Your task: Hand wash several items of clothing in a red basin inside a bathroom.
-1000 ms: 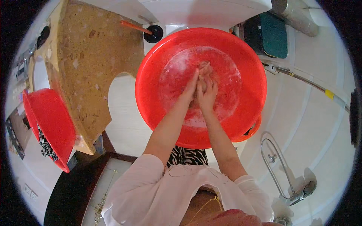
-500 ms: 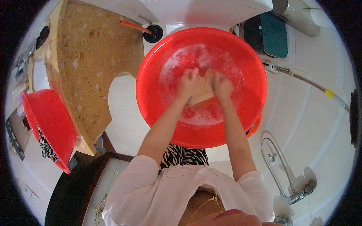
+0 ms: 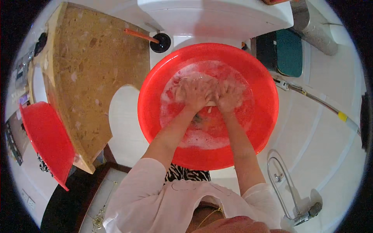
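A large red basin (image 3: 149,112) holds soapy water with white suds (image 3: 206,143) around its edge. A pale beige cloth (image 3: 211,103) lies in the water, mostly hidden beneath my hands and the foam. My left hand (image 3: 197,96) presses down on the cloth, fingers stretched forward and apart. Beside it, my right hand (image 3: 229,96) also lies flat on the cloth with spread fingers. The fingertips of both hands are partly blurred by the water. A small dark patch, too unclear to name, shows below the left hand.
A white toilet (image 3: 217,23) stands beyond the basin. A plunger (image 3: 160,42) is at its left, a dark green bin (image 3: 289,52) at its right. A brown stone counter (image 3: 97,70) fills the left, with another red basin (image 3: 48,139) beside it. A shower hose (image 3: 285,178) hangs at right.
Both hands gripped the beige cloth at the water's surface. They have since opened flat and pushed it down into the water. The whole view has shifted slightly.
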`<action>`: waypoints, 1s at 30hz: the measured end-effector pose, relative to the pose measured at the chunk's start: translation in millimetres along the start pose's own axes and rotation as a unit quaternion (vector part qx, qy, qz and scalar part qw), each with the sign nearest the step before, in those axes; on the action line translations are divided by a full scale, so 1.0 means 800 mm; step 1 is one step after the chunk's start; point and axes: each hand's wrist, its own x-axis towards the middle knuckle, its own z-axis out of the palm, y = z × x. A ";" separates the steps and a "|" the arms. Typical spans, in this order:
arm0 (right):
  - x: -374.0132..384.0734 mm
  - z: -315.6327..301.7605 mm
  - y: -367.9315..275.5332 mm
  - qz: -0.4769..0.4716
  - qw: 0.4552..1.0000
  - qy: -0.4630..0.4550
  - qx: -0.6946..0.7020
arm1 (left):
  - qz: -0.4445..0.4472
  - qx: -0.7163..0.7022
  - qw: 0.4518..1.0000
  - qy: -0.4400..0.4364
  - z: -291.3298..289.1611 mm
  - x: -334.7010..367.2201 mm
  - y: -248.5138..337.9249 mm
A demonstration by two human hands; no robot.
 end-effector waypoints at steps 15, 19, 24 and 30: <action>-0.004 -0.046 0.014 0.135 0.990 -0.004 0.043 | -0.147 -0.078 0.963 0.211 -0.099 -0.022 0.019; -0.006 -0.027 0.019 0.243 0.870 0.102 0.417 | -0.308 -0.171 0.932 0.081 -0.090 -0.032 -0.044; -0.055 0.012 0.099 0.345 0.763 0.156 0.524 | -0.343 -0.570 0.743 0.074 -0.062 -0.038 -0.012; -0.062 -0.241 -0.063 0.209 0.782 0.000 0.587 | -0.274 -0.663 0.696 0.004 -0.193 -0.100 0.113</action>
